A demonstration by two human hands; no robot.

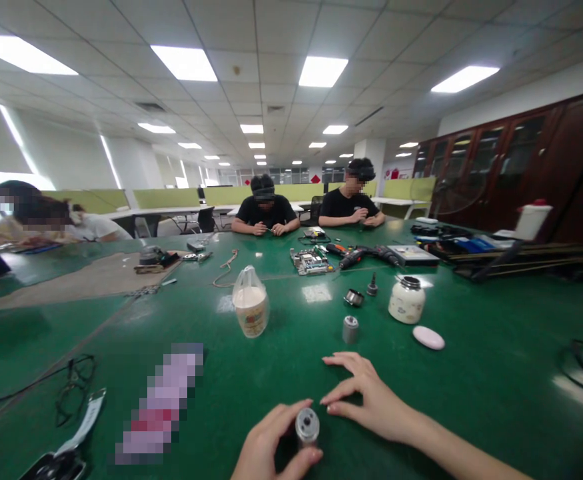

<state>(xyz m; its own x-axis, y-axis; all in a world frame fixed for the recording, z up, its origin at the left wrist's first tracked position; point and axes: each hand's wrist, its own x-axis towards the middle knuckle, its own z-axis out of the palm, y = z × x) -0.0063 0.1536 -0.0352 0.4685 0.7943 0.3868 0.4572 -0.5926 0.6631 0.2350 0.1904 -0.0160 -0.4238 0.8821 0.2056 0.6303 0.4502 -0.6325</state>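
Observation:
At the near edge of the view, my left hand [271, 440] is closed around a short silver metal cylinder [307, 427], with thumb and fingers on its sides. The cylinder stands upright, and its round end face shows a centre hole and smaller holes. Just to the right, my right hand [366, 400] is open with fingers spread low over the table, holding nothing. Beyond it stands a second silver cylinder [350, 330]. Farther back are a hollow metal ring-shaped part [354, 297] and a small dark part with a thin upright shaft [372, 285].
On the green table [251, 380] stand a bagged cup [251, 310] and a cream jar [407, 303], with a pink oval object [428, 337] nearby. A circuit board [312, 261] and power drill [354, 257] lie farther off. Glasses [76, 383] lie left. Several people sit around.

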